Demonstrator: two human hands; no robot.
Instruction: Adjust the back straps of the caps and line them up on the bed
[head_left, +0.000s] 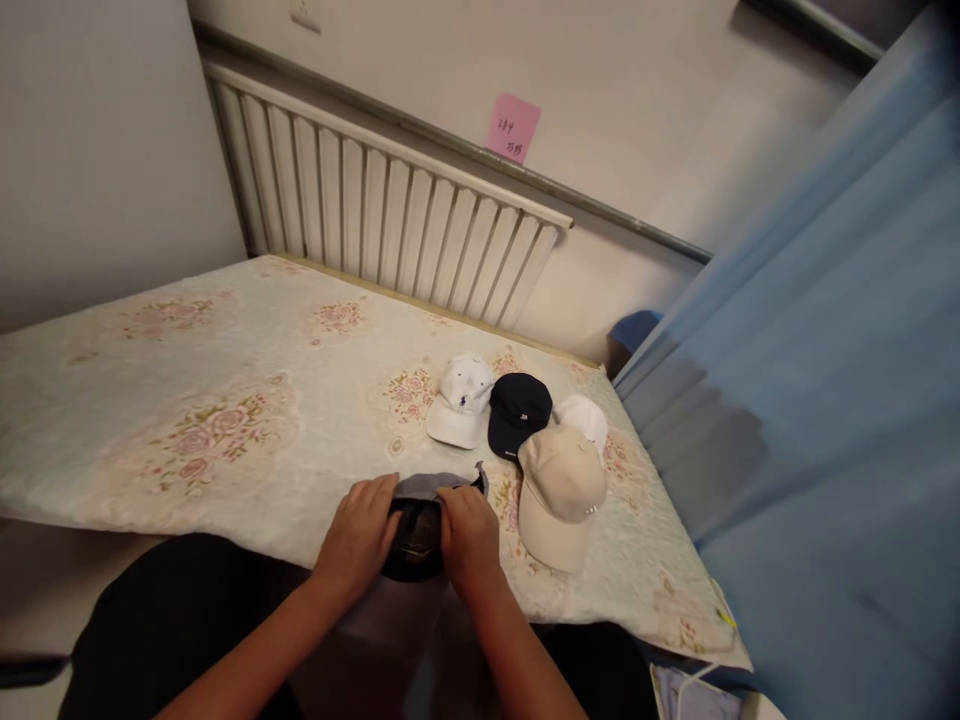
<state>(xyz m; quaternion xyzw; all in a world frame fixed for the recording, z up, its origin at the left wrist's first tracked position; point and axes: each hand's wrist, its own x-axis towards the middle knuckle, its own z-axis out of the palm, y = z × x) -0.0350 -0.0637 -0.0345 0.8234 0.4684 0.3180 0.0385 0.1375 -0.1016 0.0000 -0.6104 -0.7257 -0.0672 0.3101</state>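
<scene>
A grey cap with a dark inside (417,535) is held between my two hands at the front edge of the bed. My left hand (356,535) grips its left side, fingers over the rim. On the other side my right hand (470,530) is closed around the rim, near a strap end that sticks up. Beyond them lie a white cap (463,400) with a small dark emblem and a black cap (517,408). A beige cap (562,485) rests to the right, partly covering another white cap (583,418).
The caps lie on a bed with a flower-patterned cover (262,370). Behind it a white radiator (375,200) stands along the wall, below a pink note (513,127). A blue curtain (810,380) hangs on the right. My dark-clothed knees are at the bed's front edge.
</scene>
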